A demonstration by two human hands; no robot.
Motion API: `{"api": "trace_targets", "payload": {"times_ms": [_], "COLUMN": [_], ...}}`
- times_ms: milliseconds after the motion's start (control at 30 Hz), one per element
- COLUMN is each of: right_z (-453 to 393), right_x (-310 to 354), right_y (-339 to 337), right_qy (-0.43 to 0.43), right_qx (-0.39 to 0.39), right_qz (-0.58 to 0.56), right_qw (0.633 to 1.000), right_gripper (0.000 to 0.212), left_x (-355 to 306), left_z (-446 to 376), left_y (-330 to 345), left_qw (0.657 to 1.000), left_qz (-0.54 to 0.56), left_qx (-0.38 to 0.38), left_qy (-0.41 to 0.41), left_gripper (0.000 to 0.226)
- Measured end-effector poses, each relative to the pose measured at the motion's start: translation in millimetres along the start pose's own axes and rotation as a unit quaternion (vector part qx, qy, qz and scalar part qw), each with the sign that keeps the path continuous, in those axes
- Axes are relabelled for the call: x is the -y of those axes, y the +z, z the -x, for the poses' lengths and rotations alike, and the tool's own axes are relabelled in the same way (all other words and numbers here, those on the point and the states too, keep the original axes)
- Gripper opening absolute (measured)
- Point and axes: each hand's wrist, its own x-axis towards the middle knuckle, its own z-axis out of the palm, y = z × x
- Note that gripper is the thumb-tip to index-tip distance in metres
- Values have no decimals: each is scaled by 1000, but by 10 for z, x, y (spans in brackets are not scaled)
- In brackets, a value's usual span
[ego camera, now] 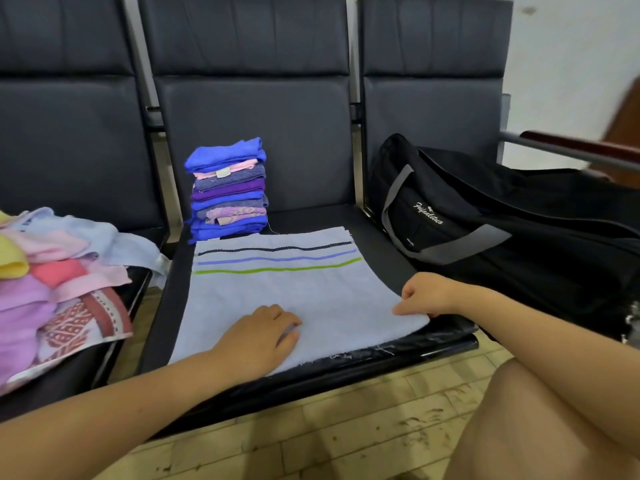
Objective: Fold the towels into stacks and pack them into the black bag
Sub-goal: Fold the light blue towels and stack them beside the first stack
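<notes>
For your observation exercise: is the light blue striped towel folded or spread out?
Spread out: the striped towel lies flat on the middle seat, left hand resting on it, right hand pinching its edge.

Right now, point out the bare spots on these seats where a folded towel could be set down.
Free: the middle seat behind the striped towel, between the folded stack and the black bag. A thin strip also runs along the towel's right edge. Crowded: the left seat is heaped with unfolded towels, the right one is filled by the bag.
</notes>
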Motion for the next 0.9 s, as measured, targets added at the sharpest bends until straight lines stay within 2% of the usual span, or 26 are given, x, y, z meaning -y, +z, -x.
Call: {"api": "trace_targets", "payload": {"times_ms": [67, 167, 233, 333, 400, 467, 533, 600, 667, 767, 833, 900], "right_z": [52, 147, 229, 324, 297, 232, 174, 135, 118, 94, 33, -55], "right_x": [71, 253, 420, 646, 731, 786, 839, 880, 896, 912, 925, 901], "right_y": [-3, 41, 147, 413, 560, 623, 642, 635, 620, 589, 525, 391], "right_qy": [-24, -120, -213, -316, -370, -412, -416, -399, -385, -357, -329, -285], "right_qx": [-52, -119, -102, -13, -15, -46, -61, -80, -79, -54, -67, -97], "right_qz": [102, 146, 114, 113, 159, 164, 149, 125, 102, 170, 203, 195], "right_qw": [993, 975, 965, 942, 915, 895, 895, 905, 914, 917, 920, 933], "right_gripper": [20, 20, 22, 37, 36, 23, 16, 15, 20, 35, 26, 20], "left_x": [-27, -71, -95, -102, -85, -78, -76, -69, -35, 63, 122, 206], "left_z": [29, 84, 134, 203, 213, 208, 211, 207, 194, 171, 168, 157], "left_y": [-79, -213, -245, -192, -143, -122, -127, -134, -133, -150, -249, -368], "left_qw": [1000, 999, 999, 998, 998, 998, 998, 998, 997, 997, 995, 987], "left_qz": [-8, 6, 22, 24, 1, -5, 1, -13, -26, -2, -55, -151], "left_qx": [-8, -22, -1, 37, 32, 21, 7, -17, -45, -77, -76, -44], "left_qy": [23, 49, 44, 49, 61, 63, 57, 62, 59, 24, 27, 35], "left_gripper": [78, 61, 51, 54, 59, 51, 42, 51, 60, 62, 65, 58]}}
